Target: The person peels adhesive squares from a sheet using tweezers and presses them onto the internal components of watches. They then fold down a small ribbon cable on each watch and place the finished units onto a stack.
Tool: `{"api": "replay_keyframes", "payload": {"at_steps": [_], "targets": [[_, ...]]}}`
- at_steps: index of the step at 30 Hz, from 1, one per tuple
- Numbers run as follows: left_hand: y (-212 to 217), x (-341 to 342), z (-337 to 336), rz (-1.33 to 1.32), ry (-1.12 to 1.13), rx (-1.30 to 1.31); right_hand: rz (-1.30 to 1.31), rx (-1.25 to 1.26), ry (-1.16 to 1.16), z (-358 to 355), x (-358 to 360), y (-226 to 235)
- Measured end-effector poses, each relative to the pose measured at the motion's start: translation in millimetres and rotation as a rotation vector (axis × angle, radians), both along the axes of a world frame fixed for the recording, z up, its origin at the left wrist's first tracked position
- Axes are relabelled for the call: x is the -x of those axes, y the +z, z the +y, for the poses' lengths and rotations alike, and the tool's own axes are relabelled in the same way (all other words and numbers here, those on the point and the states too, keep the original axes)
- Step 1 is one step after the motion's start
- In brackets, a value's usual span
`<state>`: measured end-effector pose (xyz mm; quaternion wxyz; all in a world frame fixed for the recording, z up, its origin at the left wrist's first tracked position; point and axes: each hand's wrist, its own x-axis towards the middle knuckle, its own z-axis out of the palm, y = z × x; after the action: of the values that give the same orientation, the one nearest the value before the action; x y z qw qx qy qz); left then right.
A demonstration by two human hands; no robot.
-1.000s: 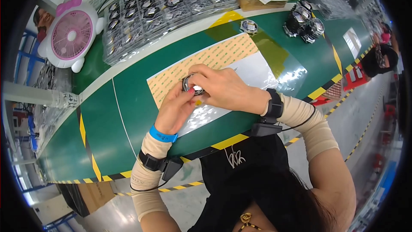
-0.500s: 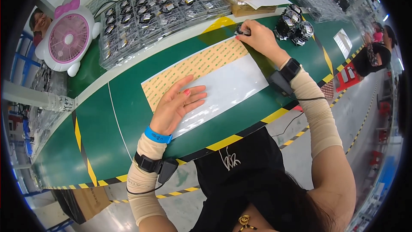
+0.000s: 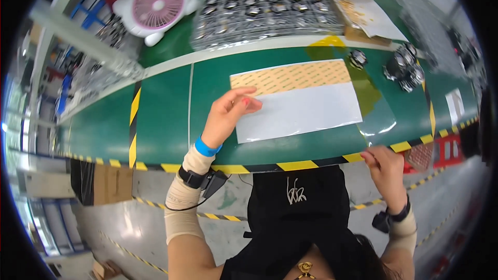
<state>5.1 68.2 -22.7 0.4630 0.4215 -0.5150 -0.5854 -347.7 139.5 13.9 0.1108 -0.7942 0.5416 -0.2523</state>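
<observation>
A white sheet (image 3: pixel 306 111) lies on the green tabletop, with a tan strip of patterned adhesive backing (image 3: pixel 295 78) along its far side. Over the sheet's left side is my left hand (image 3: pixel 228 114), its index finger stretched out and apart from the thumb; nothing shows in it. My right hand (image 3: pixel 386 168) is at the table's front edge with fingers bent in and pressed together. Whether it holds anything small is hidden. A single round black-and-silver part (image 3: pixel 358 59) sits just beyond the sheet's far right corner, touched by neither hand.
Clear compartment trays (image 3: pixel 270 10) with rows of small parts stand at the back. A pink-and-white fan (image 3: pixel 158 5) is at back left. Stacked round parts (image 3: pixel 404 67) stand at right. Yellow film (image 3: pixel 365 91) lies beside the sheet. Behind it, paper (image 3: pixel 363 15) with tan pieces covers a box.
My right hand has let go of the round part and drawn back to the table's front edge. My left fingers have curled in. The whole view has shifted and turned.
</observation>
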Motion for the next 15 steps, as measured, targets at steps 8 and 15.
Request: {"api": "replay_keyframes", "payload": {"at_steps": [8, 15], "targets": [[-14.1, -33.9, 98.2, -1.426, 0.029, 0.573, 0.148, -0.301, -0.008, 61.4, 54.1, -72.3], [-14.0, -42.4, 111.9, -1.488, -0.035, 0.540, 0.503, -0.358, -0.054, 105.3, 188.4, -289.6]]}}
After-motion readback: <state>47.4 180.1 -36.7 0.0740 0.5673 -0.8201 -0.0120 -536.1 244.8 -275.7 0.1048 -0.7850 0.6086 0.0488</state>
